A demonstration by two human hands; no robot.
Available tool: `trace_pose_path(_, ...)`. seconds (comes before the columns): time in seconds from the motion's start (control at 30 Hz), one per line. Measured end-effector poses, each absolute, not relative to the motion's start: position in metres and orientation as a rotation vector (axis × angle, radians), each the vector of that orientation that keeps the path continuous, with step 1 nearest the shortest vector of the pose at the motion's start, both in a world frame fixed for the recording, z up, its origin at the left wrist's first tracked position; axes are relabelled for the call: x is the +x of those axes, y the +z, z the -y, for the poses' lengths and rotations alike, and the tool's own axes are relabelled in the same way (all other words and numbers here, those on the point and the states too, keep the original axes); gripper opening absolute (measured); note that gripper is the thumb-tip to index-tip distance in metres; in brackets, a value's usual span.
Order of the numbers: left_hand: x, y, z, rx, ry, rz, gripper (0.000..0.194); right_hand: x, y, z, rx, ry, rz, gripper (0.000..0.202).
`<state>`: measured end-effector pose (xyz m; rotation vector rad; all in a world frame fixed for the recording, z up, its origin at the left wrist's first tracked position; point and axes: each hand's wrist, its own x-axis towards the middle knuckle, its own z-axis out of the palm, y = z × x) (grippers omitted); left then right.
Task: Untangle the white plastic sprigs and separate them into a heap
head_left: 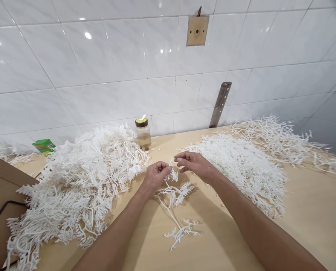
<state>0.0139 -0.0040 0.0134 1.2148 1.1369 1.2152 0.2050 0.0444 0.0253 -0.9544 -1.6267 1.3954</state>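
Observation:
A white branching plastic piece (pixel 173 196) hangs below my left hand (pixel 157 174), whose thumb and fingertips are pinched on its upper end. Its lower branches spread over the table toward me. Just to the right, my right hand (pixel 194 164) is raised with thumb and fingers apart, beside the tip of the piece. Nothing can be made out between its fingers. On the left lies a large heap of similar white branches (pixel 91 177). To the right of my right hand sits a flatter pile of fine white sprigs (pixel 244 165).
A lidded jar (pixel 143 135) stands near the tiled wall, and a green packet (pixel 44 146) lies behind the left heap. Loose white branches (pixel 286 139) spread at the back right. A metal bracket (pixel 220 104) leans at the wall. A brown box (pixel 6 203) is at the left edge.

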Motion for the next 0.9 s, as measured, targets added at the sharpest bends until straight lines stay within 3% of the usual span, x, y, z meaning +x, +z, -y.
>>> trace_pose_path(0.4,0.019,0.007,0.007,1.386,1.166,-1.197,0.023,0.208,0.031,-0.041,-1.003,1.334,1.798,0.025)
trace_pose_path(0.7,0.017,0.002,0.003,1.257,1.165,-1.132,0.029,0.213,0.027,-0.042,-1.061,0.996,2.062,0.01)
trace_pose_path(0.9,0.019,0.004,0.004,1.369,1.195,-1.231,0.022,0.205,0.037,-0.035,-0.925,0.668,1.96,0.013)
